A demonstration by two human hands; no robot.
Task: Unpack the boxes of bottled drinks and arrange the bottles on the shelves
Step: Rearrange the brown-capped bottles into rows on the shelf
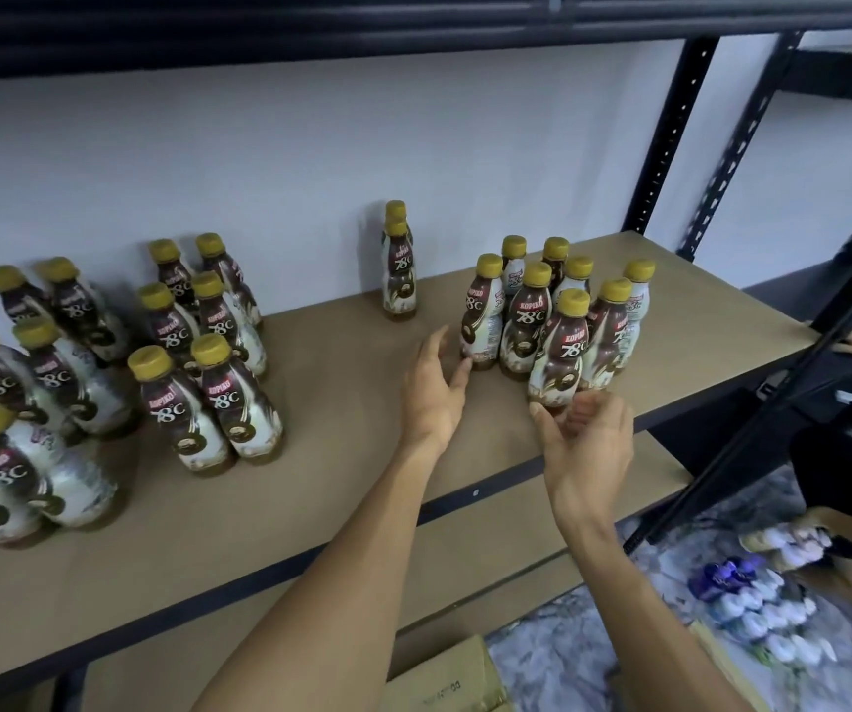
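**Bottles clustered right of centre on the shelf**

Bottles [542, 310] with gold caps and brown-and-white "Kopiko 78°C" labels stood upright in a tight cluster on the brown shelf board [341, 403], right of centre in the frame. The right hand [588, 439] had its thumb and curled fingers round the base of the front bottle [560, 352]. The left hand [434, 393] was spread, fingers loosely extended, one fingertip touching the foot of the leftmost bottle [480, 321]. A back pair [399, 269] stood against the wall at upper centre, and a larger group [208, 352] filled the left side. A cardboard box [444, 680] lay at the bottom edge.
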